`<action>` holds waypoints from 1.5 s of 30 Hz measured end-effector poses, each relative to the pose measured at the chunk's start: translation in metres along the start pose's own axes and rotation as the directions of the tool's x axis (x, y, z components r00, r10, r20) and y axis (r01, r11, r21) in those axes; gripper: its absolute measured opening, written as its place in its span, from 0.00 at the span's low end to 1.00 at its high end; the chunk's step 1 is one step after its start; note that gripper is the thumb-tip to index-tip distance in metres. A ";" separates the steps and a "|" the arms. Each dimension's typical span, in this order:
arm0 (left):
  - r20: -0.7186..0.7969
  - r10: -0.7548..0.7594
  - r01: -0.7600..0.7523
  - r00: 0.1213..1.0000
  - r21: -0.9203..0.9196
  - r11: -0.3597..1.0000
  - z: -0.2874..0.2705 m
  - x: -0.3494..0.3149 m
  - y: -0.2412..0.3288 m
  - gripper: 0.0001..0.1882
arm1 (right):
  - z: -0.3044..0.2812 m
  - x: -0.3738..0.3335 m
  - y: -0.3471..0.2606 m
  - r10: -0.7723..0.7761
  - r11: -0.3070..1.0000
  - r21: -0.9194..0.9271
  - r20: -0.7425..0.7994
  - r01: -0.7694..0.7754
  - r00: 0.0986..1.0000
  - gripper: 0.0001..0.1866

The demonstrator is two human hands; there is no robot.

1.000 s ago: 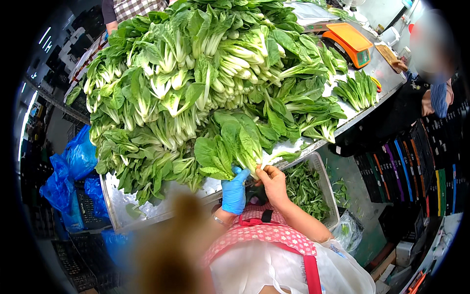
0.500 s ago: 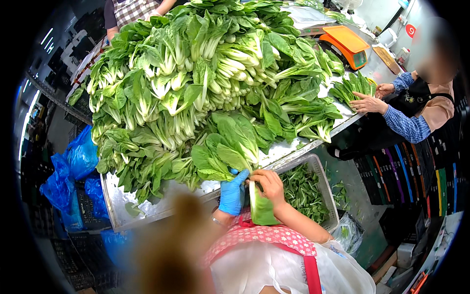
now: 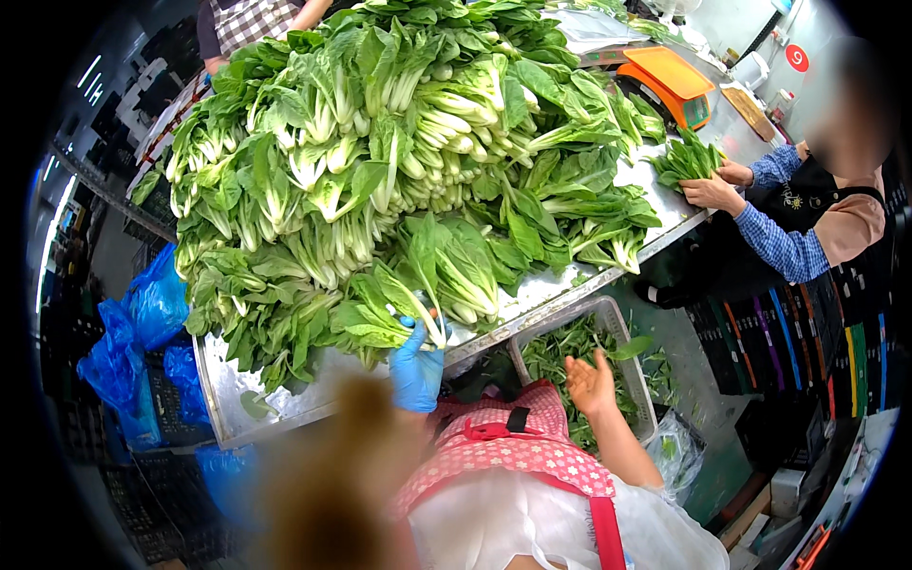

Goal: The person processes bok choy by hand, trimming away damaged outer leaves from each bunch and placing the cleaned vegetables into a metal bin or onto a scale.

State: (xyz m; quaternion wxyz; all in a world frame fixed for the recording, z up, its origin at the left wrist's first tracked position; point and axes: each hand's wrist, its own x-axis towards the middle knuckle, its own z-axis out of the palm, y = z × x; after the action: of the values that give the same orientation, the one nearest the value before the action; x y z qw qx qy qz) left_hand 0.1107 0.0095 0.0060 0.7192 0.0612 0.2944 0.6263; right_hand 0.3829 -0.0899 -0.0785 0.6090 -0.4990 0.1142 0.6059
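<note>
My left hand point(image 3: 416, 367), in a blue glove, is closed round the white stem end of a leafy bok choy point(image 3: 382, 318) at the front edge of the metal table. Its leaves point up and away, against the heap of bok choy point(image 3: 380, 152). A small bunch of bok choy point(image 3: 459, 275) lies just right of it. Over the grey plastic crate point(image 3: 617, 320) my bare right hand point(image 3: 591, 383) is open, fingers apart. A loose green leaf point(image 3: 630, 348) shows just right of its fingertips, apparently apart from them. Trimmed leaves point(image 3: 560, 347) fill the crate.
Across the table's right corner a co-worker's hands point(image 3: 714, 193) hold a bunch of greens point(image 3: 686, 160). An orange scale point(image 3: 669, 78) stands behind. Another person in a checked apron point(image 3: 252, 21) is at the far left. Blue plastic bags point(image 3: 157, 299) hang beside the table's left.
My right hand has moved right, from the stem near my left hand to over the crate, and opened. The broad leaf below my hands is gone from there. My left hand shifted slightly left.
</note>
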 end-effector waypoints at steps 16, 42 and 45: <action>0.264 -0.384 0.433 0.885 -0.162 0.887 0.005 -0.017 0.034 0.29 | 0.172 -0.002 0.022 -0.348 -0.372 -0.628 0.777 0.683 0.525 0.25; 0.115 -0.077 -0.005 0.990 0.585 0.811 0.039 0.006 -0.036 0.10 | 0.144 -0.038 0.031 -0.533 0.123 -0.472 0.711 0.873 0.459 0.08; 0.123 0.012 -0.095 0.992 0.696 0.712 0.039 0.010 -0.037 0.10 | 0.142 -0.040 0.032 -0.538 0.259 -0.408 0.692 0.876 0.481 0.08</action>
State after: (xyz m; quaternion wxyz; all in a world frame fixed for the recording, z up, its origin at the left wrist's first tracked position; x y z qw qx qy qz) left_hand 0.1626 0.0220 0.0180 0.6390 0.3717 0.4676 0.4847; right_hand 0.2800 -0.0167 0.0041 0.5722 -0.5459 -0.5134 0.3331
